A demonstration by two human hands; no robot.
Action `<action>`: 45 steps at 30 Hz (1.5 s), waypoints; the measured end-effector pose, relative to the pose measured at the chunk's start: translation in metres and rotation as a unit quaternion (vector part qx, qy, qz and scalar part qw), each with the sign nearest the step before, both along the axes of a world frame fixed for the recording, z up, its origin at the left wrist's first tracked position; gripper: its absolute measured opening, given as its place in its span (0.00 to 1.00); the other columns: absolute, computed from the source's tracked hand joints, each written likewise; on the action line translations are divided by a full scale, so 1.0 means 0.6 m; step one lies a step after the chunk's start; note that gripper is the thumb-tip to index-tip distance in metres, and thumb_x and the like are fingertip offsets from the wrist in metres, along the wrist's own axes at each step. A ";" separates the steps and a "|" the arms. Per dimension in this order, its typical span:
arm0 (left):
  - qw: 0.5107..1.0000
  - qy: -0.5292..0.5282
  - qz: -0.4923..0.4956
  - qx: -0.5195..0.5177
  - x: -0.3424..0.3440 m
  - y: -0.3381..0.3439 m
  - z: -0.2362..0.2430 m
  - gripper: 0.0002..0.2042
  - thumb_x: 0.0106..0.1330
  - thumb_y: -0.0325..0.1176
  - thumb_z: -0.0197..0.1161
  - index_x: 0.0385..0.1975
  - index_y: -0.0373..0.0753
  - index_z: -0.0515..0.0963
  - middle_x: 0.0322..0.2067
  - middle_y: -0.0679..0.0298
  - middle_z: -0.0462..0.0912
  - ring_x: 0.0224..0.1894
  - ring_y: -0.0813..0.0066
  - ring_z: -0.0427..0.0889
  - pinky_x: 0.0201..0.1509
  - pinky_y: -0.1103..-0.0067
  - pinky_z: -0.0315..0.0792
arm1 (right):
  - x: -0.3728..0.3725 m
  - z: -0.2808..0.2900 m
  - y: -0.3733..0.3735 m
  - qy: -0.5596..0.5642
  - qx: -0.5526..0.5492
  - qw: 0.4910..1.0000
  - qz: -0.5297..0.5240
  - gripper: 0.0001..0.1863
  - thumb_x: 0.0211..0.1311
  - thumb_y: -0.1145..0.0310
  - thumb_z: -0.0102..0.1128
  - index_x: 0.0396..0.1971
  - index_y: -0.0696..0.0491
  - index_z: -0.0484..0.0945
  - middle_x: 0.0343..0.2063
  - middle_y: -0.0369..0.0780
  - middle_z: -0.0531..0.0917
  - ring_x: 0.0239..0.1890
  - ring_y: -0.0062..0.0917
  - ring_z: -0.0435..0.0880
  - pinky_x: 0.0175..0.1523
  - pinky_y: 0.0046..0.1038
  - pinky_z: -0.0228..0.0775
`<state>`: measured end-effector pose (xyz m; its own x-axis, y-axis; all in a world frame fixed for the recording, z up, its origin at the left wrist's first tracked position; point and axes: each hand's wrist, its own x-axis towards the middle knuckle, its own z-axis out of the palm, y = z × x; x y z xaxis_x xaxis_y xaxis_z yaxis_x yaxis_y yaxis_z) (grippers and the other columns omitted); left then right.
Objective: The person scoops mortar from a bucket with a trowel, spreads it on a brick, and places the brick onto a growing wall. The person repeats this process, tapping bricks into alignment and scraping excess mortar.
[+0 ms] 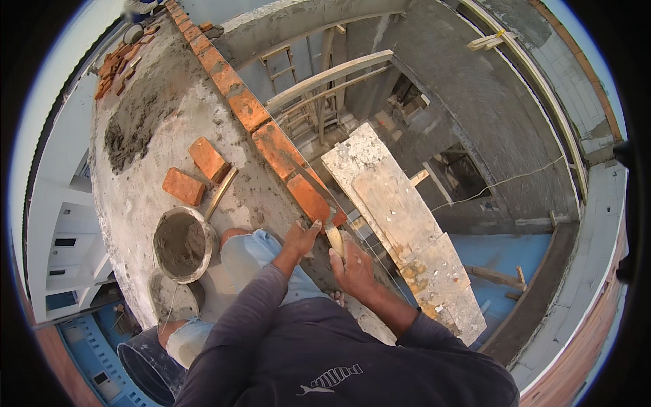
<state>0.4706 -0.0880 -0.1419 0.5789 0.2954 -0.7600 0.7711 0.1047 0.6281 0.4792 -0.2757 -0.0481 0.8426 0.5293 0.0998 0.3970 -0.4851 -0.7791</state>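
A row of red bricks [248, 108] runs along the edge of a concrete slab [156, 183]. My left hand [300, 237] rests with fingers spread against the near end of the closest brick [308, 197]. My right hand [352, 268] grips the wooden handle of a trowel [319, 186], whose thin blade lies along the outer side of that brick. My knee in light jeans [258, 261] is on the slab just behind the hands.
Two loose bricks [196, 173] lie on the slab. A round pan of wet mortar [182, 244] sits at my left with a wooden handle leaning in it. A mortar heap [132, 129] lies farther off. Beyond the edge, wooden planks [400, 217] and scaffolding hang over a deep drop.
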 end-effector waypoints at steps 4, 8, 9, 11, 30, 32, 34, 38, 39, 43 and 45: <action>0.987 0.002 0.120 -0.111 0.037 -0.022 -0.059 0.27 0.73 0.42 0.66 0.63 0.30 0.70 0.52 0.56 0.81 0.51 0.62 0.84 0.53 0.70 0.82 | 0.008 -0.031 0.001 0.016 -0.005 1.000 0.024 0.27 0.70 0.64 0.58 0.61 0.66 0.68 0.38 0.60 0.84 0.36 0.54 0.86 0.39 0.46 0.79; 0.984 0.028 0.128 -0.119 0.041 -0.019 -0.066 0.22 0.73 0.38 0.66 0.61 0.31 0.73 0.50 0.56 0.83 0.48 0.66 0.85 0.49 0.75 0.84 | 0.015 -0.060 0.002 0.111 -0.127 0.985 0.035 0.28 0.71 0.64 0.58 0.63 0.66 0.67 0.36 0.60 0.84 0.36 0.54 0.86 0.38 0.47 0.79; 0.986 0.018 0.121 -0.111 0.044 -0.016 -0.064 0.22 0.73 0.38 0.66 0.60 0.31 0.74 0.50 0.57 0.82 0.48 0.66 0.85 0.49 0.75 0.85 | 0.014 -0.064 0.000 0.105 -0.103 0.989 0.030 0.28 0.71 0.63 0.58 0.63 0.67 0.67 0.35 0.60 0.84 0.36 0.54 0.86 0.38 0.48 0.79; 0.988 0.041 0.121 -0.089 0.036 -0.019 -0.059 0.21 0.73 0.39 0.66 0.58 0.30 0.75 0.50 0.57 0.82 0.47 0.67 0.85 0.47 0.76 0.85 | 0.009 -0.070 -0.005 0.051 -0.008 0.998 0.029 0.28 0.71 0.62 0.58 0.62 0.67 0.68 0.35 0.61 0.84 0.36 0.56 0.86 0.39 0.49 0.78; 0.989 0.019 0.127 -0.068 0.037 -0.031 -0.033 0.23 0.73 0.41 0.67 0.57 0.29 0.76 0.46 0.55 0.84 0.42 0.67 0.85 0.44 0.74 0.82 | 0.004 -0.097 -0.029 0.082 -0.119 0.989 0.016 0.27 0.72 0.60 0.57 0.60 0.66 0.70 0.30 0.59 0.85 0.31 0.55 0.86 0.36 0.50 0.78; 0.991 0.038 0.116 -0.062 0.037 -0.030 -0.035 0.23 0.73 0.41 0.65 0.57 0.28 0.76 0.47 0.55 0.84 0.46 0.65 0.86 0.51 0.73 0.83 | 0.003 -0.097 -0.031 0.099 -0.153 0.983 0.023 0.26 0.72 0.60 0.58 0.60 0.65 0.71 0.31 0.59 0.85 0.31 0.55 0.86 0.36 0.49 0.79; 0.993 0.035 0.102 -0.052 0.039 -0.028 -0.042 0.22 0.73 0.42 0.66 0.55 0.28 0.77 0.45 0.56 0.84 0.44 0.65 0.86 0.49 0.72 0.83 | 0.001 -0.094 -0.035 0.093 -0.134 0.986 0.018 0.26 0.72 0.60 0.58 0.60 0.65 0.71 0.31 0.59 0.85 0.31 0.55 0.86 0.36 0.49 0.79; 0.998 0.045 0.042 0.008 0.036 -0.025 -0.067 0.20 0.73 0.42 0.66 0.50 0.29 0.79 0.43 0.57 0.83 0.41 0.67 0.85 0.44 0.71 0.82 | -0.005 -0.084 -0.047 0.029 -0.060 0.998 0.004 0.26 0.72 0.59 0.58 0.59 0.64 0.72 0.30 0.58 0.85 0.30 0.54 0.87 0.35 0.49 0.79; 0.998 0.033 0.048 -0.005 0.035 -0.026 -0.073 0.19 0.73 0.42 0.66 0.50 0.29 0.79 0.42 0.57 0.83 0.40 0.67 0.85 0.43 0.70 0.82 | -0.006 -0.082 -0.050 0.019 -0.074 0.997 0.004 0.25 0.72 0.59 0.58 0.59 0.64 0.72 0.30 0.57 0.85 0.30 0.54 0.87 0.35 0.49 0.79; 0.998 0.028 0.044 0.020 0.039 -0.024 -0.093 0.24 0.71 0.45 0.68 0.52 0.27 0.78 0.41 0.51 0.86 0.38 0.61 0.86 0.41 0.67 0.79 | -0.006 -0.085 -0.058 0.074 -0.159 0.984 0.012 0.25 0.72 0.59 0.58 0.59 0.63 0.72 0.29 0.57 0.85 0.29 0.54 0.87 0.34 0.49 0.79; 0.998 0.039 0.045 0.030 0.036 -0.024 -0.097 0.26 0.70 0.46 0.69 0.53 0.26 0.78 0.42 0.47 0.87 0.40 0.57 0.88 0.42 0.65 0.78 | -0.006 -0.088 -0.058 0.073 -0.173 0.982 0.025 0.25 0.72 0.59 0.57 0.59 0.63 0.72 0.29 0.57 0.85 0.29 0.54 0.86 0.33 0.48 0.79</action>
<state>0.4923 -0.1024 -0.1999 0.4881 0.3892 -0.7812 0.8071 0.1394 0.5737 0.4754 -0.3104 -0.1012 0.8070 0.5504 -0.2138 0.3228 -0.7144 -0.6208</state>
